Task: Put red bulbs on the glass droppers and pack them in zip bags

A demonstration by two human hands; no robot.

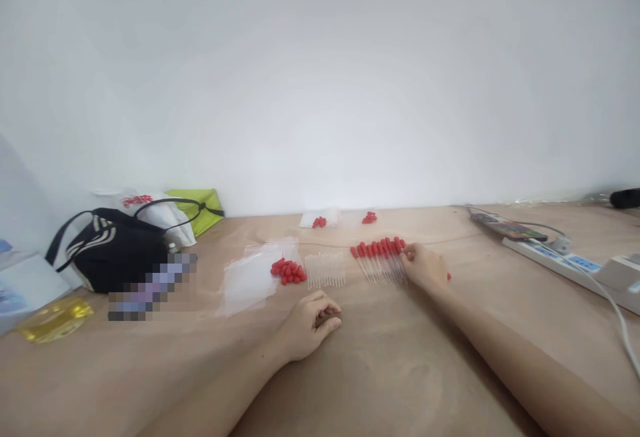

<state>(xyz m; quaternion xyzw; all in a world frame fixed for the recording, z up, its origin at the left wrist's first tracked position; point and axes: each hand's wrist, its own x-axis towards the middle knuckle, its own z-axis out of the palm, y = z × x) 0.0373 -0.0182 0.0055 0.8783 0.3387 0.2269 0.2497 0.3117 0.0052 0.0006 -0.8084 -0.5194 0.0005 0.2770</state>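
My left hand (311,325) rests on the table with nothing in it, its fingers loosely bent and the thumb apart from them. At the right end of a row of droppers (376,260), clear thin tubes with red rubber bulbs, my right hand (425,265) has its fingertips closed on the last dropper; the fingers partly hide it. Between the hands and the bags lies a row of bare clear tubes (325,270). Just left of these is a pile of red rubber bulbs (289,271), beside overlapping clear zip bags (253,281).
Farther back lie a few red bulbs on a bag (319,222) and another small group (369,217). A black bag (115,250) and yellow packet (56,320) sit left. A phone (509,227) and white power strip (555,263) with cables lie right.
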